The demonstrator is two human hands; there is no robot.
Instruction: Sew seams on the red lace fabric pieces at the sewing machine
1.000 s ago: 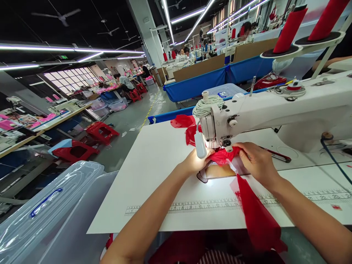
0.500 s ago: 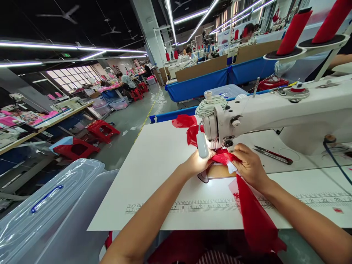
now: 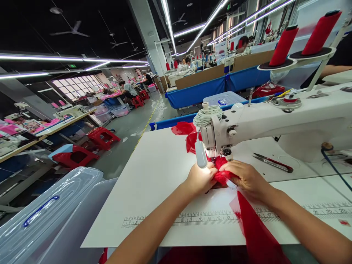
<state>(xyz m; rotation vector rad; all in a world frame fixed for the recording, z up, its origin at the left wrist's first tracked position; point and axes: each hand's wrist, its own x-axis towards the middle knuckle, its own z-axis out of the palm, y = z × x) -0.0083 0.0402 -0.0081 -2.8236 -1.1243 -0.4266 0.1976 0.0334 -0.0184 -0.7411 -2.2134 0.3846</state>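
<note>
A strip of red fabric [image 3: 254, 227] runs from my lap up over the white table [image 3: 159, 176] to the needle of a white sewing machine [image 3: 275, 117]. My left hand [image 3: 200, 179] is closed on the fabric just left of the presser foot, under the small bright lamp [image 3: 200, 154]. My right hand [image 3: 246, 178] pinches the same fabric just right of it, fingertips almost meeting the left hand. More red fabric [image 3: 188, 134] is bunched behind the machine head.
Scissors with red handles [image 3: 272, 162] lie on the table to the right of my hands. A printed ruler [image 3: 192, 220] runs along the near edge. Clear plastic bins [image 3: 49, 216] stand at lower left. Red thread cones [image 3: 283, 46] stand above the machine. Other people sit at distant tables.
Both hands have drawn together and slid toward me with the fabric, now covering the wooden-coloured plate that showed between them. My view has tipped slightly downward.
</note>
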